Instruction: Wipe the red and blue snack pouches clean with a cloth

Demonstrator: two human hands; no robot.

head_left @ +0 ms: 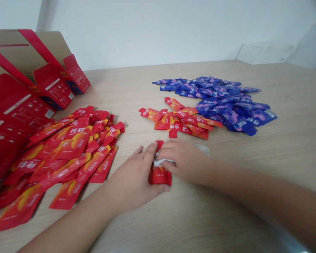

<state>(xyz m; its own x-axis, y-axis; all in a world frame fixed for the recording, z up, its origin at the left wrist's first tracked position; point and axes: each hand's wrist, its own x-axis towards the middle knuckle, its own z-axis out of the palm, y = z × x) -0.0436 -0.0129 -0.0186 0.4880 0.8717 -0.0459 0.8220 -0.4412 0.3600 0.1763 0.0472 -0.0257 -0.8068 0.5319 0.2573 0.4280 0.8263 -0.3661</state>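
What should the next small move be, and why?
Probably slide the white material toward the near end of the red sachet: the right hand holds it over the sachet's middle, the left hand steadies the sachet, and that near end shows uncovered.

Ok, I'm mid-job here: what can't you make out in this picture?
All in the head view:
Red packet: middle hidden by the right hand and white material; left edge by the left hand.
White material: mostly covered by the right hand; can't tell if the white piece behind that hand belongs to it.
Leftmost red box: cut off by the left edge; small print unreadable.
Blue packets: lower ones hidden under upper ones.
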